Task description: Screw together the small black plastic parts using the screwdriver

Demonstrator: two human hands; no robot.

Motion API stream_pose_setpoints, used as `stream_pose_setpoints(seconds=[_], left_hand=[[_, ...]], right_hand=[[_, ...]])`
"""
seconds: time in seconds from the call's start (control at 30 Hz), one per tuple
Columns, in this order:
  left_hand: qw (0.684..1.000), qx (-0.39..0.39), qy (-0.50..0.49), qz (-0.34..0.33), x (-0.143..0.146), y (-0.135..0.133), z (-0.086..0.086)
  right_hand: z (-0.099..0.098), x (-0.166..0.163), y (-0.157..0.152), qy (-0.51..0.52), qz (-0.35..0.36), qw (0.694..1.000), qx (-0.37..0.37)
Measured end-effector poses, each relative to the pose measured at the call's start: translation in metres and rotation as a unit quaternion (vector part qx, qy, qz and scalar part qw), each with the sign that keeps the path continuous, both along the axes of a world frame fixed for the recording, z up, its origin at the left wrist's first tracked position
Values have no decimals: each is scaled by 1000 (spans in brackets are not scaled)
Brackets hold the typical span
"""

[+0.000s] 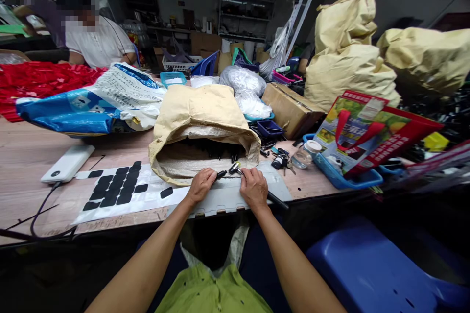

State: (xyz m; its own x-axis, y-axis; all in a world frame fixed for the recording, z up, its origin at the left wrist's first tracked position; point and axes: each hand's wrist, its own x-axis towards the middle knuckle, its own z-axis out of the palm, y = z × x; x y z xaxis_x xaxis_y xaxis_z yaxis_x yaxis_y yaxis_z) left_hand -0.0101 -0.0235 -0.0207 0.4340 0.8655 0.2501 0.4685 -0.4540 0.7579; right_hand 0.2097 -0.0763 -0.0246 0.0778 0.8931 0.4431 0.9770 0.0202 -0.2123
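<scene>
My left hand (pixel 200 184) is closed in a pinch on a small black part (pixel 221 174) at the table's front edge. My right hand (pixel 253 187) is closed round a small hammer (pixel 235 168) with a metal head; its dark handle sticks out past the wrist to the right. Both hands rest on a white sheet (pixel 223 195) just in front of the open mouth of a tan paper sack (pixel 200 127) lying on its side, with dark parts inside. Left of the hands, several black rounded pads (pixel 115 188) sit on a white backing sheet.
A white power bank (pixel 68 162) with a cable lies at the left. Behind it are a blue-white woven bag (pixel 91 102) and red pieces (pixel 36 80). A cardboard box (pixel 290 107), blue tray (pixel 345 176), keys (pixel 281 160) and tan sacks (pixel 345 58) crowd the right. Two people sit at the far left. A blue stool (pixel 374 269) stands below right.
</scene>
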Motion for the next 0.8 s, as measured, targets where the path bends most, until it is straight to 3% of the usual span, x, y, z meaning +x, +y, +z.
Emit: stream_pose_setpoints(seconds=[0.27, 0.4, 0.5, 0.6, 0.7, 0.8], left_hand=[[1000, 15, 23, -2, 0, 1, -2], [998, 24, 51, 3, 6, -6, 7], [999, 17, 41, -7, 11, -36, 20], [996, -42, 7, -74, 12, -86, 29], [981, -133, 20, -143, 9, -136, 13], [969, -218, 79, -85, 4, -162, -32]], right_hand=[[1, 0, 0, 8, -2, 1000, -4], [2, -1, 0, 8, -4, 1000, -9], [4, -2, 0, 5, -6, 1000, -16], [5, -2, 0, 3, -10, 1000, -21], [4, -2, 0, 3, -11, 1000, -26], [3, -2, 1, 7, -10, 1000, -26]])
